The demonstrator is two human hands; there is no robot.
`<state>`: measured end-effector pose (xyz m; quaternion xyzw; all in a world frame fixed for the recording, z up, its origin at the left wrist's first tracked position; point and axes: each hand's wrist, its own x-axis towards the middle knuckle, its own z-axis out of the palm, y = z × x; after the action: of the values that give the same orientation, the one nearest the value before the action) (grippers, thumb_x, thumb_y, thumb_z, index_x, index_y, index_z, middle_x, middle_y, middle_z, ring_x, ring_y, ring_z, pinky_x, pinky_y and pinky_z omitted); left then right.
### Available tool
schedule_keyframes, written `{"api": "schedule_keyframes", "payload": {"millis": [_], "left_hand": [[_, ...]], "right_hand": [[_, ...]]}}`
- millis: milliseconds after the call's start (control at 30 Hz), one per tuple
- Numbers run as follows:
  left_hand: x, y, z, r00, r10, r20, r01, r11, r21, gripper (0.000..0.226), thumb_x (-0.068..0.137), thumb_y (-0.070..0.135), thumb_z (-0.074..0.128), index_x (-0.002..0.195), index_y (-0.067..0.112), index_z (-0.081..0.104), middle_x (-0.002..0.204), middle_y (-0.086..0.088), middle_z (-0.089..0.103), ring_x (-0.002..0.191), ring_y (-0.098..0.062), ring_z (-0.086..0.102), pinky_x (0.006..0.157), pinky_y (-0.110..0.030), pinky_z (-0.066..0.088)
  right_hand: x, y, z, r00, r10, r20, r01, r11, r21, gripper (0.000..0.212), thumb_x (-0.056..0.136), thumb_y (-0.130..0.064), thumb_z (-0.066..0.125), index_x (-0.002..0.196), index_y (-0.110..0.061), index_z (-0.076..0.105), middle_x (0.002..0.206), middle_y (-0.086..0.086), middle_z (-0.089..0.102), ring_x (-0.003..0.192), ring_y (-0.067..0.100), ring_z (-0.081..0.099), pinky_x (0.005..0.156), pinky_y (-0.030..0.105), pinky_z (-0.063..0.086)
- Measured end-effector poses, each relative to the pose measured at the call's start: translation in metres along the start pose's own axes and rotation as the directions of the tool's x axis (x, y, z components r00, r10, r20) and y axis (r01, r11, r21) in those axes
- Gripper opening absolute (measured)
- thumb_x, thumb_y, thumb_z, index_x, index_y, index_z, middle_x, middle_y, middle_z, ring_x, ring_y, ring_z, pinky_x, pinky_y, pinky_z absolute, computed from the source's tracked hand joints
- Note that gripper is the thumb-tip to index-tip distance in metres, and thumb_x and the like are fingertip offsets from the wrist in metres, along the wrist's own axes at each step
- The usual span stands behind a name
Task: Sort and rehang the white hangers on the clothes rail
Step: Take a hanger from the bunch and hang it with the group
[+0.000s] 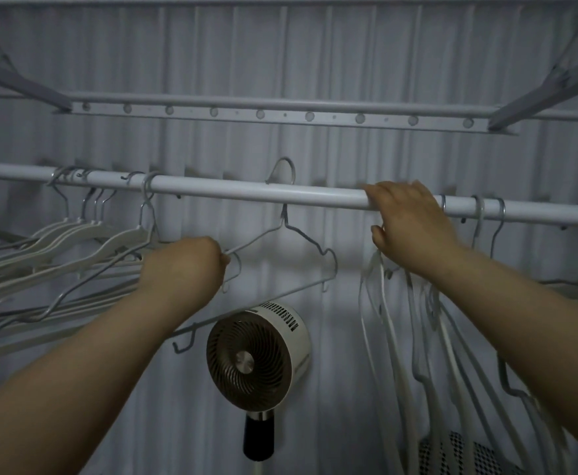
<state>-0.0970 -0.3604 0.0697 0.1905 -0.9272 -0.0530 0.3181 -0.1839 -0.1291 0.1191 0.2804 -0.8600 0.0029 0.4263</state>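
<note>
The left hand point(186, 265) pinches one shoulder of a wire hanger point(284, 216), hooked mid-way along the clothes rail point(246, 190), probably to slide it toward the grouped white hangers point(92, 234). The right hand point(411, 221) curls over the rail, perhaps trapping hooks beneath; blur hides that.

Both arms are bare and stretched out. The left forearm point(92, 365) comes in from 8 o'clock and reaches toward 1 o'clock. The left hand point(184, 265) shows its back, fingers curled, and pinches one shoulder of a wire hanger point(283, 217) at its 3 o'clock side. The right forearm point(520, 310) comes in from 4 o'clock and points toward 11 o'clock. The right hand point(412, 224) sits higher, its fingers point(383, 193) hooked over the rail point(246, 190) and its thumb point(378, 234) below.
</note>
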Motion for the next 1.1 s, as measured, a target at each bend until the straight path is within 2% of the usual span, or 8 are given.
{"api": "schedule_keyframes", "payload": {"millis": [367,467,633,767,867,933,1000,1100], "left_hand": [[0.012,0.015,0.013,0.998,0.053,0.024,-0.057,0.972,0.227,0.026,0.096,0.02,0.039,0.104,0.006,0.059,0.112,-0.011,0.062,0.103,-0.028,0.059,0.074,-0.029,0.039],[0.003,0.01,0.023,0.996,0.072,0.06,-0.085,0.961,0.263,0.029,0.096,0.025,0.039,0.112,0.009,0.057,0.117,-0.011,0.061,0.107,-0.028,0.058,0.086,-0.033,0.045],[-0.025,-0.027,0.032,0.992,0.075,0.103,-0.096,0.971,0.221,0.034,0.095,0.034,0.036,0.108,0.013,0.06,0.113,-0.008,0.064,0.105,-0.025,0.06,0.083,-0.029,0.045],[-0.053,-0.063,0.022,0.987,0.089,0.131,-0.107,0.984,0.144,0.034,0.095,0.037,0.036,0.1,0.019,0.064,0.106,0.001,0.068,0.099,-0.018,0.062,0.08,-0.026,0.045],[-0.071,-0.083,0.015,0.983,0.152,0.107,-0.161,0.983,0.085,0.031,0.095,0.038,0.035,0.098,0.026,0.063,0.095,0.01,0.067,0.091,-0.013,0.062,0.071,-0.024,0.042],[-0.081,-0.095,0.01,0.98,0.169,0.105,-0.173,0.985,0.025,0.025,0.095,0.038,0.037,0.08,0.037,0.058,0.076,0.017,0.059,0.079,-0.01,0.057,0.067,-0.024,0.041],[-0.091,-0.106,0.006,0.977,0.186,0.108,-0.188,0.982,0.004,0.029,0.094,0.039,0.039,0.066,0.043,0.046,0.065,0.022,0.051,0.074,-0.006,0.052,0.07,-0.025,0.045],[-0.107,-0.122,0.003,0.973,0.216,0.08,-0.216,0.976,-0.01,0.023,0.094,0.041,0.037,0.091,0.039,0.06,0.066,0.026,0.049,0.065,0.003,0.047,0.062,-0.013,0.039]], "right_hand": [[0.0,-0.009,-0.003,1.0,0.012,0.028,-0.012,1.0,0.0,0.057,0.086,-0.016,0.053,0.139,-0.008,0.033,0.14,0.01,0.042,0.127,0.026,0.038,0.115,0.037,0.012],[-0.001,-0.013,-0.005,0.998,0.027,0.05,-0.027,1.0,-0.001,0.06,0.088,-0.018,0.052,0.142,-0.01,0.028,0.146,0.008,0.035,0.134,0.024,0.032,0.117,0.036,0.006],[-0.006,-0.024,-0.007,0.999,0.036,0.028,-0.036,0.999,0.005,0.058,0.087,-0.018,0.053,0.14,-0.009,0.03,0.147,0.011,0.032,0.137,0.026,0.026,0.117,0.036,0.006],[-0.013,-0.05,-0.008,0.991,-0.131,-0.03,0.132,0.991,0.03,0.059,0.083,-0.015,0.059,0.137,-0.003,0.038,0.145,0.019,0.035,0.136,0.035,0.031,0.114,0.043,0.018],[-0.015,-0.075,-0.015,0.956,-0.212,0.202,0.185,0.972,0.145,0.063,0.09,-0.026,0.051,0.144,-0.015,0.023,0.154,0.005,0.022,0.14,0.023,0.024,0.114,0.03,0.017],[-0.016,-0.093,-0.02,0.907,-0.267,0.326,0.188,0.948,0.255,0.063,0.091,-0.03,0.05,0.145,-0.018,0.02,0.154,0.002,0.021,0.14,0.02,0.024,0.112,0.026,0.02],[-0.017,-0.111,-0.023,0.873,-0.299,0.386,0.158,0.921,0.357,0.06,0.091,-0.029,0.051,0.143,-0.017,0.026,0.149,0.003,0.033,0.134,0.018,0.035,0.105,0.022,0.027],[-0.018,-0.13,-0.023,0.859,-0.322,0.398,0.097,0.866,0.491,0.028,0.091,-0.024,0.052,0.115,-0.011,0.058,0.111,0.006,0.063,0.093,0.017,0.056,0.083,0.024,0.042]]}}
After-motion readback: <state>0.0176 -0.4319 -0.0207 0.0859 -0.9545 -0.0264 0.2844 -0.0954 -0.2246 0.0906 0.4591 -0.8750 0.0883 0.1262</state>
